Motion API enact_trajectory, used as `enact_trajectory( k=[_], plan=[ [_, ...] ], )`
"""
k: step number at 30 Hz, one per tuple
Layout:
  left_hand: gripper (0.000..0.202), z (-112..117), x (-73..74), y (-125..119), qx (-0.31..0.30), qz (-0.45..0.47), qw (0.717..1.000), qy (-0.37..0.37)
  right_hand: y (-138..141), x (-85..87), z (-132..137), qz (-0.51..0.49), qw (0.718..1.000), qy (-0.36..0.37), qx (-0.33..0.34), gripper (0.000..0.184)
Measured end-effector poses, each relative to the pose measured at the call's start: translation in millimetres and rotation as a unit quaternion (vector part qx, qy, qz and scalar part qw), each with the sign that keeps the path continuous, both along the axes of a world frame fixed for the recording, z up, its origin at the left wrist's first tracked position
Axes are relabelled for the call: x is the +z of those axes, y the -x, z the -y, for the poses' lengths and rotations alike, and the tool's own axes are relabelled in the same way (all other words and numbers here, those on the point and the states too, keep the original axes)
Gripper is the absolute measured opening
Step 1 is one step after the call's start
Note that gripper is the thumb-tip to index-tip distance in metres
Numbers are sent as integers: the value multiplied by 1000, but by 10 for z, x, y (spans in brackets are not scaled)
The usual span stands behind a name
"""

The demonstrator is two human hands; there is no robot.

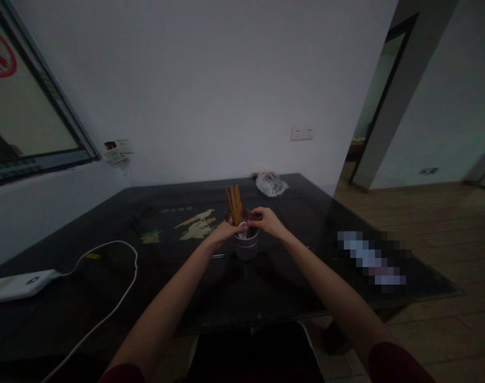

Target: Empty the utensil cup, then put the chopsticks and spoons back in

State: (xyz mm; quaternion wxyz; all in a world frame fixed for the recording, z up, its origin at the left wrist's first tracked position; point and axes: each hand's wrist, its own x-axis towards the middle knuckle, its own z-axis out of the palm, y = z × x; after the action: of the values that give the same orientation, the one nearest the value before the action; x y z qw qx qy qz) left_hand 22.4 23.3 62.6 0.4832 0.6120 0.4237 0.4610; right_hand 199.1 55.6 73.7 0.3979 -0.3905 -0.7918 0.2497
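My hands meet over a small round holder [246, 247] standing near the middle of the dark tabletop [298, 213], well apart from every edge. My left hand [222, 234] has its fingers drawn narrow at the holder's rim. My right hand [268, 221] curls over the top from the other side (whether either actually grips something, I cannot tell). Orange chopsticks [234, 205] stand upright in the holder, just behind my fingers. There is bare tabletop all round it. A plastic bag [271, 184] lies near the far edge, a white device [19, 284] and its cable [107, 266] far left, and wooden floor [426, 223] beyond the right edge.
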Motion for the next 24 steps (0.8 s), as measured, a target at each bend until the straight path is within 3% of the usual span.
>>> enact_trajectory(
  k=[7, 11, 18, 24],
  plan=[
    [45, -22, -3, -17, -14, -19, 999, -22, 14, 2, 51, -25, 999, -41, -13, 14],
    [49, -22, -6, -24, -4, -35, 999, -2, 16, -17, 53, -59, 998, -18, 17, 12],
    [45, 30, 36, -19, -34, -45, 998, -22, -28, -68, 170, -131, 988, -9, 79, 20],
    [45, 29, 65, -16, -3, -94, 996, -9, -19, -90, 265, -183, 980, -22, 75, 29]
  ],
)
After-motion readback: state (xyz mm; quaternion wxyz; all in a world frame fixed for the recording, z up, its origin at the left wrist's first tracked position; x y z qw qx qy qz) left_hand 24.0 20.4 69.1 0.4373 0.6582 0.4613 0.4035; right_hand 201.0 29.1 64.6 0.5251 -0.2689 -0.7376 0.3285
